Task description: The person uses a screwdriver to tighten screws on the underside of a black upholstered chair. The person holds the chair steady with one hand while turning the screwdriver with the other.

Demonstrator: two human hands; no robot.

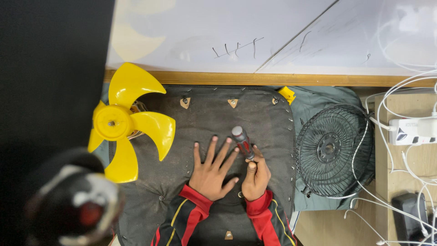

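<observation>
My left hand [212, 169] lies flat with fingers spread on a dark padded board [205, 116] studded with staples and small triangular brackets. My right hand [256, 176] grips a screwdriver [242, 142] with a red-and-black handle, held upright just right of the left hand's fingertips. The tip of the tool is hidden under my hand. Both sleeves are red with yellow and black stripes.
A yellow fan blade [125, 120] lies at the board's left edge. A black wire fan grille [332, 150] sits to the right on grey cloth. White cables and a power strip [412, 131] crowd the far right. A blurred dark object [73, 205] fills the lower left.
</observation>
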